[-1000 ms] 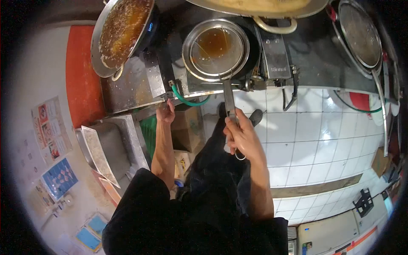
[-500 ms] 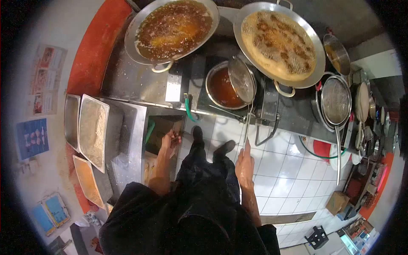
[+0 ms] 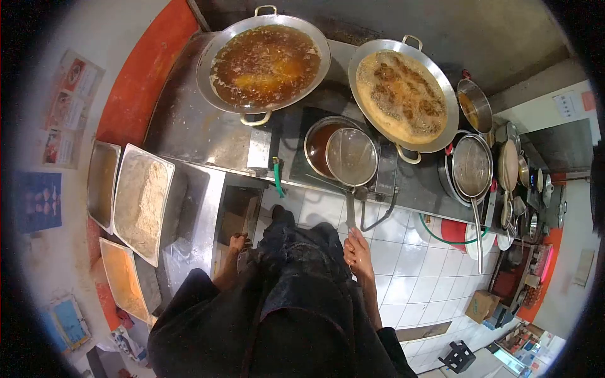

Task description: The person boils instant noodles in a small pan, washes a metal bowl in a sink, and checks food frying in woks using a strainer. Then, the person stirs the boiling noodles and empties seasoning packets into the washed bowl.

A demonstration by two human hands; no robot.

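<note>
Strainer [image 3: 351, 157], round with fine grey metal mesh, overlapped the right part of a round steel pot [image 3: 307, 143] of brown liquid [image 3: 319, 148] in the head view; whether they touched was unclear. Your right hand [image 3: 358, 253] had its fingers wrapped around the long metal handle [image 3: 350, 211]. A level mesh and steady wrist seemed best, clear of the wide steel wok [image 3: 441, 135] nearby. Your left hand [image 3: 238, 243] held nothing visible, its fingers' state impossible to tell.

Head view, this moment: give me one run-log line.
right hand: holds strainer by handle | strainer: partly over pot | left hand: no held object visible | right wok: brown pieces inside
</note>
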